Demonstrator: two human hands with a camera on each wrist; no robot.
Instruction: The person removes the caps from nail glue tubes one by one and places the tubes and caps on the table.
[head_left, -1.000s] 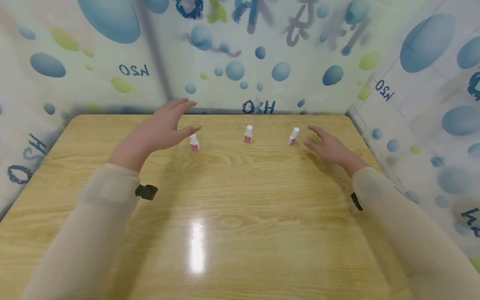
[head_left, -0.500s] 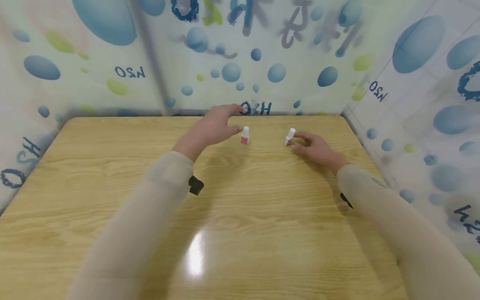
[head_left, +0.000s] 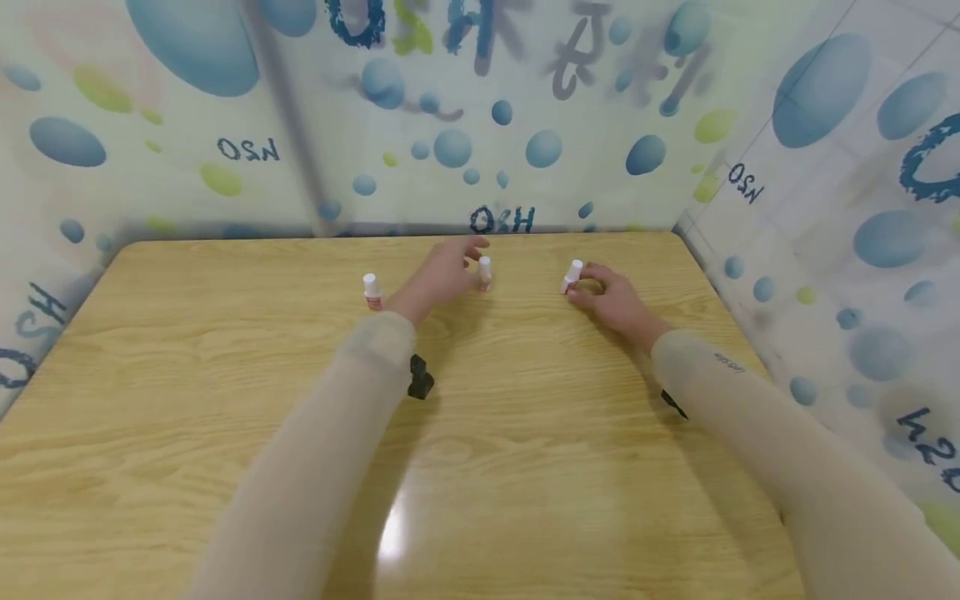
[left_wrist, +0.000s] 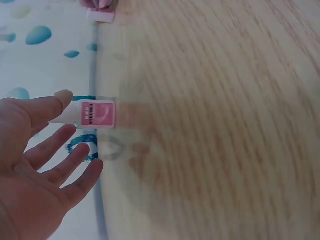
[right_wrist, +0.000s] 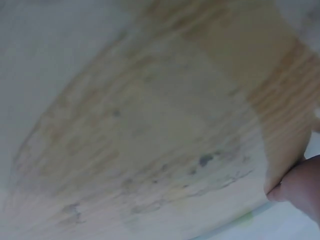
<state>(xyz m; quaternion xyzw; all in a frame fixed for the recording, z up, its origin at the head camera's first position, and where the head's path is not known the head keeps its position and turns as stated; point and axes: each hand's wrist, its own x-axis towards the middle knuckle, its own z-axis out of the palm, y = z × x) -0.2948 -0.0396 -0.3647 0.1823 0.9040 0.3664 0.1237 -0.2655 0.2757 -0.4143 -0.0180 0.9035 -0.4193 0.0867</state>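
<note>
Pink-labelled white plastic bottle (left_wrist: pixel 98 114) seemingly awaits grasping: the spread left hand (head_left: pixel 444 272) should close, the right hand (head_left: pixel 618 303) pinching a twin bottle (head_left: pixel 572 273).

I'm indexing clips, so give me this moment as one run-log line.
left hand: open, at middle bottle | right hand: pinching right bottle | left bottle: standing on table

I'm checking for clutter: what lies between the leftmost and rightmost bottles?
In the head view, the left hand and the middle bottle lie between the leftmost bottle and the rightmost bottle; from middle to rightmost is bare tabletop.
</note>
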